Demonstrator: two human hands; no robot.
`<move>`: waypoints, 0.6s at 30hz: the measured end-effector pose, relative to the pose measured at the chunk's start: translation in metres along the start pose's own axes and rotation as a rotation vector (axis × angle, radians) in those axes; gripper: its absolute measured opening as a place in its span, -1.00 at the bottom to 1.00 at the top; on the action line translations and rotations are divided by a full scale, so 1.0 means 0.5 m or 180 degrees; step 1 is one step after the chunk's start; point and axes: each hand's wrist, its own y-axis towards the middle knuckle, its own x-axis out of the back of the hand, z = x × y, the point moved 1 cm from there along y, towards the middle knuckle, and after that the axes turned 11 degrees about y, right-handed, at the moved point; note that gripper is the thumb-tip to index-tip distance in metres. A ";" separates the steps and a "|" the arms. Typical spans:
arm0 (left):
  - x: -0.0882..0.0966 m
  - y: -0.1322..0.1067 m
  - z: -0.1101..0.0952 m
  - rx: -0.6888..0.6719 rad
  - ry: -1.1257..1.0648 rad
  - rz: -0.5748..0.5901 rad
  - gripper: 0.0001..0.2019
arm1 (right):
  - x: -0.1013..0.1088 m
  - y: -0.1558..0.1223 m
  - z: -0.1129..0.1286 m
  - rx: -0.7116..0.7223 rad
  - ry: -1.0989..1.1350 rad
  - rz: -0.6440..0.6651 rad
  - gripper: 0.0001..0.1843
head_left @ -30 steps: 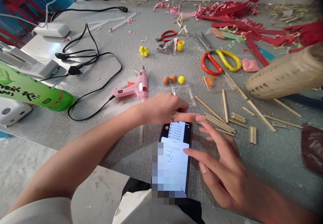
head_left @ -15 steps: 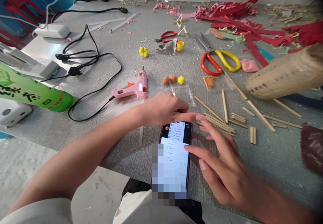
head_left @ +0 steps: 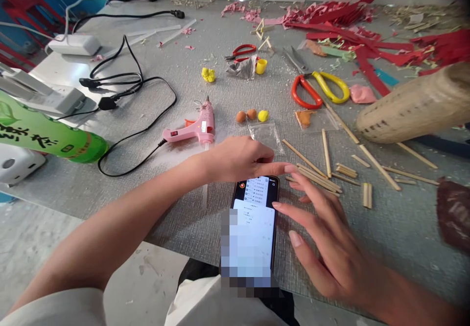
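Note:
A black smartphone point(head_left: 253, 228) with a lit screen lies at the near edge of the grey table point(head_left: 385, 228), overhanging it. My left hand point(head_left: 238, 159) rests at the phone's top end, index finger stretched across its top edge and the other fingers curled, with nothing visible in it. My right hand point(head_left: 323, 238) hovers at the phone's right side with fingers spread; one fingertip reaches the screen's right edge. A heap of thin bamboo sticks point(head_left: 319, 176) lies just beyond my right hand.
A pink glue gun point(head_left: 196, 126) with a black cord lies behind my left hand, next to small clay balls point(head_left: 251, 115) and a clear bag point(head_left: 266, 135). Red-and-yellow scissors point(head_left: 319, 91), a woven tube point(head_left: 411, 108), red paper scraps point(head_left: 367, 37), a green bottle point(head_left: 44, 132) and power strips point(head_left: 73, 44) surround them.
My right fingertip has slid up along the phone's screen towards its right edge, and the screen content has shifted. My left hand has stayed in place.

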 end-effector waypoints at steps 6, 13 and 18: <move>-0.002 0.000 0.001 -0.0019 0.0012 -0.0031 -0.35 | 0.001 0.001 0.000 -0.0007 0.0052 -0.0009 -0.54; -0.002 -0.002 0.003 -0.0052 -0.0070 -0.0029 -0.36 | 0.001 0.001 -0.001 -0.0051 0.0094 -0.0003 -0.54; -0.001 -0.001 0.001 -0.0055 -0.0086 -0.0018 -0.36 | 0.001 0.003 -0.001 -0.0041 0.0109 0.0014 -0.56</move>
